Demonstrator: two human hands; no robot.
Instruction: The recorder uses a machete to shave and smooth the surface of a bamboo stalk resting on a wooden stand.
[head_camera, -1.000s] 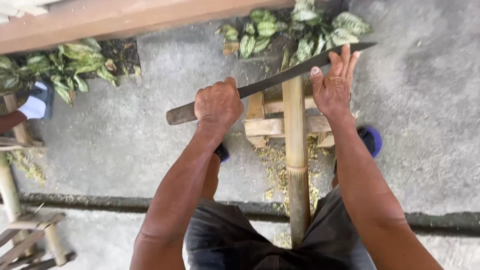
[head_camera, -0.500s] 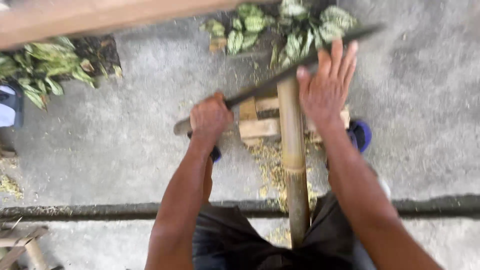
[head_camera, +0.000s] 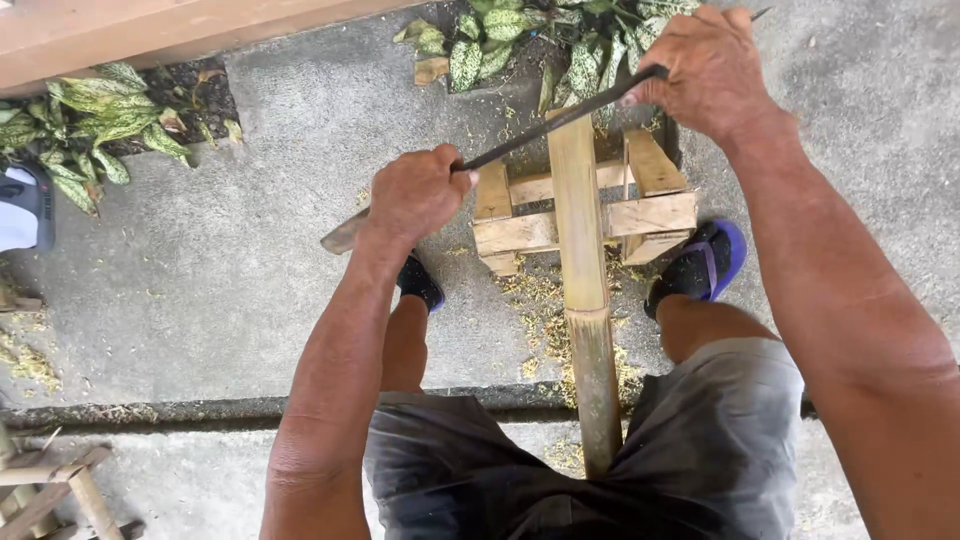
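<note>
The left hand (head_camera: 415, 195) is wrapped tight around the handle of a long knife (head_camera: 545, 130), while the right hand (head_camera: 712, 68) curls over the blade's far end at one o'clock. The blade lies across a bamboo pole (head_camera: 583, 270) that runs from six to twelve o'clock over a small wooden stand (head_camera: 655, 215). To scrape cleanly, both hands should probably press evenly, with the blade square to the pole.
</note>
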